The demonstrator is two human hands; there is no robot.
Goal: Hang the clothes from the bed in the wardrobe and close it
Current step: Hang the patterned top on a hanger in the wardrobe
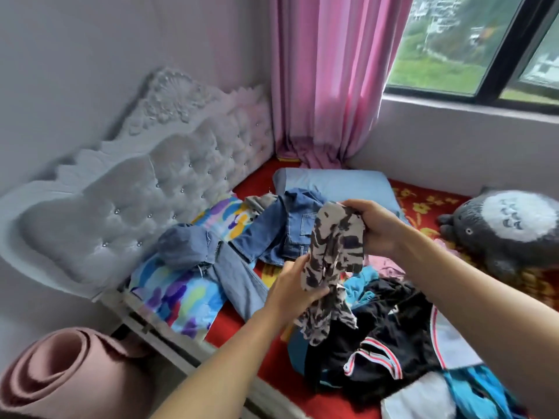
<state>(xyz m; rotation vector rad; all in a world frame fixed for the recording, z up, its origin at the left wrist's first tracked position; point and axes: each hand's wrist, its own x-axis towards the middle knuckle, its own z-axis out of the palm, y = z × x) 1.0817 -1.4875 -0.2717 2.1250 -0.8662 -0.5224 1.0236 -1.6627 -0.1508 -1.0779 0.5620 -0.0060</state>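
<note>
Above the bed with its red sheet I hold up a grey-and-black patterned garment. My right hand grips its top end and my left hand grips it lower down, while the garment's tail hangs onto the pile. Beneath lie a black garment with red-white trim, a turquoise piece, a denim jacket and light blue jeans. No wardrobe is in view.
A tufted white headboard stands at left, with a rolled pink mat on the floor beside it. A blue pillow, a colourful pillow and a grey plush toy lie on the bed. Pink curtain and window are behind.
</note>
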